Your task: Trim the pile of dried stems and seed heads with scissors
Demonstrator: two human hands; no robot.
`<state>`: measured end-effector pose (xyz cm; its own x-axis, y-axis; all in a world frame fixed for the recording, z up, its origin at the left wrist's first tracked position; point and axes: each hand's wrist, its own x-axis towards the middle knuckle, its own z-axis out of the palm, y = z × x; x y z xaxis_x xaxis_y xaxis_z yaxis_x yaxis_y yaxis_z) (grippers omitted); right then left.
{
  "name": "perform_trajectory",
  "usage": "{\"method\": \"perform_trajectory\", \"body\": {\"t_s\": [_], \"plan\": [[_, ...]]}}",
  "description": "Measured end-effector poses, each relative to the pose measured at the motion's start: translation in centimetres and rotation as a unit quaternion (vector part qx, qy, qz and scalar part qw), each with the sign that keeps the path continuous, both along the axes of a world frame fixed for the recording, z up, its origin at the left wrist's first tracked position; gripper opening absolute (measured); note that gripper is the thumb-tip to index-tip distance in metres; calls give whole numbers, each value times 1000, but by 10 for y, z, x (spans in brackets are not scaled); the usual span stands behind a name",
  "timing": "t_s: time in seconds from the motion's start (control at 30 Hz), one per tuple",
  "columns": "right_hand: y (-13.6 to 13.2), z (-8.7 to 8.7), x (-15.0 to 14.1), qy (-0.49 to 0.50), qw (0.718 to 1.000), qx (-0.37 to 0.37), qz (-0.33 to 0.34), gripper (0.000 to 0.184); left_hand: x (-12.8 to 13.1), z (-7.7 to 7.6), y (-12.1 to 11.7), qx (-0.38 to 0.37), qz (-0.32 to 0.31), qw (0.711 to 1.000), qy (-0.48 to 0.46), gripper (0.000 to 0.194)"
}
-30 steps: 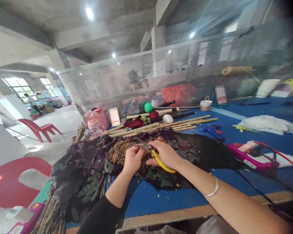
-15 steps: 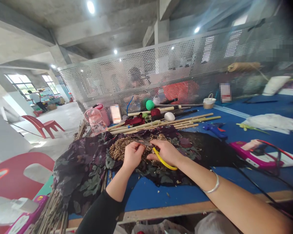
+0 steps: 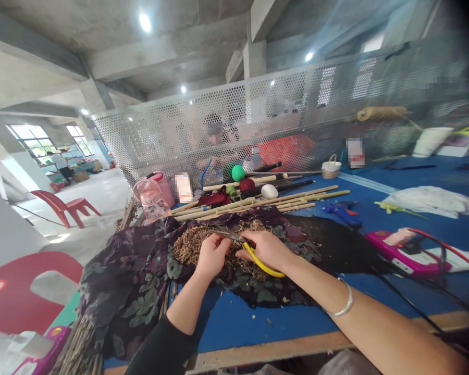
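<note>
My right hand [image 3: 269, 249] is closed round yellow-handled scissors [image 3: 262, 262], whose metal blades point left towards my other hand. My left hand [image 3: 212, 255] has thumb and fingers pinched together beside the blade tips; what they hold is too small to make out. Both hands are over a pile of dry brown plant bits [image 3: 189, 244]. Under the pile lies a dark flowered cloth [image 3: 131, 284], spread over the blue table [image 3: 234, 325].
Behind the pile lie bamboo sticks [image 3: 316, 196], a green ball [image 3: 238, 173] and a white ball [image 3: 269, 191]. To the right are a blue glue gun [image 3: 342, 212] and a magenta power strip [image 3: 402, 255] with cords. A perforated screen [image 3: 148, 130] stands at the back.
The view has shifted slightly. Both hands stay over the pile, with the scissors still in my right hand and the blades near my left fingers.
</note>
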<state>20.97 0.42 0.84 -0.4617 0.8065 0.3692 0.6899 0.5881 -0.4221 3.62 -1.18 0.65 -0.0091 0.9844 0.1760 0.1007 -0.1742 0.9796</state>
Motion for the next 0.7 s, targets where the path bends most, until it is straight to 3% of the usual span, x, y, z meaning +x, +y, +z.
{"method": "perform_trajectory", "body": {"t_s": [0.23,0.5,0.7], "plan": [[-4,3,-5,40,999,-14,-6,32,6,-6,0,-35,-40,982,-181,29],[-5,4,-4,40,999,-6,28,62,1,-6,0,10,-31,999,-35,29],[-3,1,-4,26,1000,0,14,48,5,-2,-2,5,-12,999,-29,26]]}}
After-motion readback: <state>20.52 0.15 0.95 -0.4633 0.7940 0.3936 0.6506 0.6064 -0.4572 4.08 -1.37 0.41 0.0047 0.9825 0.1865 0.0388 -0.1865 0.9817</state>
